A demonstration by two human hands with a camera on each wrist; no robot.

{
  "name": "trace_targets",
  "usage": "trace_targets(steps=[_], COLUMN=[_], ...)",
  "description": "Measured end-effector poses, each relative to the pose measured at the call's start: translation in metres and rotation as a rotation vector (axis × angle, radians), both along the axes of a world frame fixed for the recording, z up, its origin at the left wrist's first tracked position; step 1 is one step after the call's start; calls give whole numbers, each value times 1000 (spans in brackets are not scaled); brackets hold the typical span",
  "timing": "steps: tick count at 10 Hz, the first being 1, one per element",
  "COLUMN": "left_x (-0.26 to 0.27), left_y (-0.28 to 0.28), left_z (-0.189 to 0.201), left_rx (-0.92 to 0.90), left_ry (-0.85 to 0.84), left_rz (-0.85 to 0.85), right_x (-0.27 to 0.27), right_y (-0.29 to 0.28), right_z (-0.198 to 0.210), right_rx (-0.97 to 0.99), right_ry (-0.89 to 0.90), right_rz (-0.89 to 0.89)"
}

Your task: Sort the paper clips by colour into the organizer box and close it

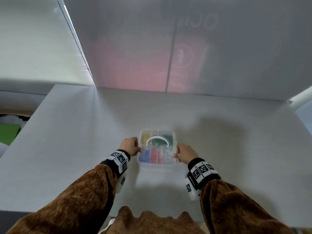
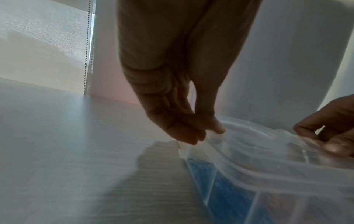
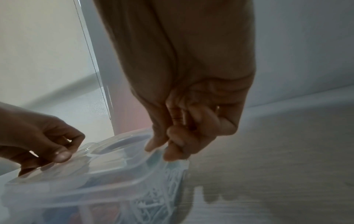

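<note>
A clear plastic organizer box [image 1: 157, 147] sits flat on the pale grey worktop [image 1: 84, 135], straight in front of the person and near the front edge. Its outline is close to square, a little longer from near to far, with its sides lined up with the worktop's edges. The clear lid [image 3: 114, 163] lies over the box, and a white arched handle [image 1: 157, 141] lies flat on it, its arch pointing away from the person and its ends spanning left to right.

Through the lid the paper clips show sorted: blue paper clips [image 1: 145, 155], red paper clips [image 1: 154, 157] and white paper clips [image 1: 168, 157] in the near row, left to right, with yellow paper clips [image 1: 145, 137] and green paper clips [image 1: 164, 140] in the far row.

The left hand [image 1: 130, 146] has its grip clamped on the box's left edge: thumb [image 2: 216, 125] on top of the lid rim, fingers [image 2: 184, 134] curled down beside the wall. The right hand [image 1: 184, 153] mirrors it on the right edge, its grip pinching the lid rim between thumb [image 3: 153, 142] and curled fingers [image 3: 176, 150]. Whether the lid is fully snapped down cannot be told.

Both forearms wear brown fuzzy sleeves [image 1: 81, 196] and black wristbands carrying white blocks with printed square markers [image 1: 119, 157].
</note>
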State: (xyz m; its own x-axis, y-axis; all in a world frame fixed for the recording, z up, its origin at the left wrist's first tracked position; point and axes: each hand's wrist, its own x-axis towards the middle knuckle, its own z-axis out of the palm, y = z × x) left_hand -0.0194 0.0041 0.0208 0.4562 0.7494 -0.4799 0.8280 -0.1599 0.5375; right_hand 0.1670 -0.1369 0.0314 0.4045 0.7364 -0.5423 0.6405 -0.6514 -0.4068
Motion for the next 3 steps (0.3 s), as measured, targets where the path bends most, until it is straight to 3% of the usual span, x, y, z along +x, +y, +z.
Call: trace_targets(steps=[2, 3], left_x=[-9, -21], left_y=[1, 9], left_z=[-2, -8], left_rx=[0, 28], left_ry=[-59, -121], left_rz=[16, 126], right_x=[3, 10], right_y=[-3, -12], right_z=[-3, -15], right_rx=[107, 126], right_ry=[37, 35], right_rz=[-59, -90])
